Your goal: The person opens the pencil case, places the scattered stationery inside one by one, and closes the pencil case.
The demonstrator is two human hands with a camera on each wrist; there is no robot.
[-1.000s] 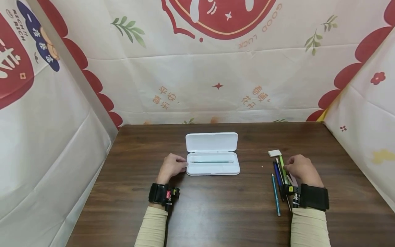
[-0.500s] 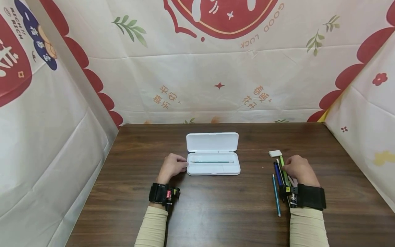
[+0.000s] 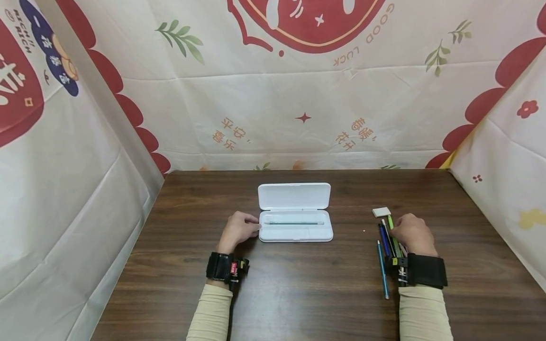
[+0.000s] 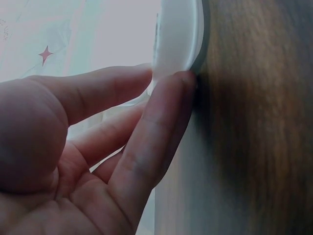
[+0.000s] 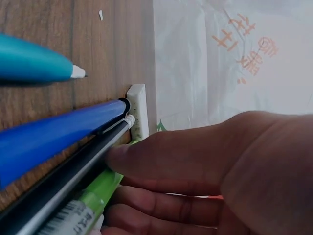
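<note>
A white pencil case (image 3: 295, 235) lies with its lid raised, a single thin pencil (image 3: 294, 223) inside. At its left end, my left hand (image 3: 237, 231) holds the case's corner between thumb and fingers. My right hand (image 3: 414, 235) is over a bunch of pens on the right. In the right wrist view its thumb and fingers pinch a green pen (image 5: 93, 198). Beside that pen lie a dark pencil (image 5: 68, 171) and a blue pen (image 5: 58, 137). A teal pen (image 3: 382, 270) lies a little apart to the left. The right hand and wrist strap hide part of the bunch.
A white eraser (image 3: 381, 211) sits beyond the pens' far ends. A tiny white scrap (image 3: 364, 230) is on the brown table (image 3: 298, 284) between case and pens. Printed white cloth (image 3: 192, 113) hangs behind the table and at both sides.
My right wrist and forearm have shifted slightly left over the pens, while the fingers stay at the green pen. The left hand keeps its place on the pencil case.
</note>
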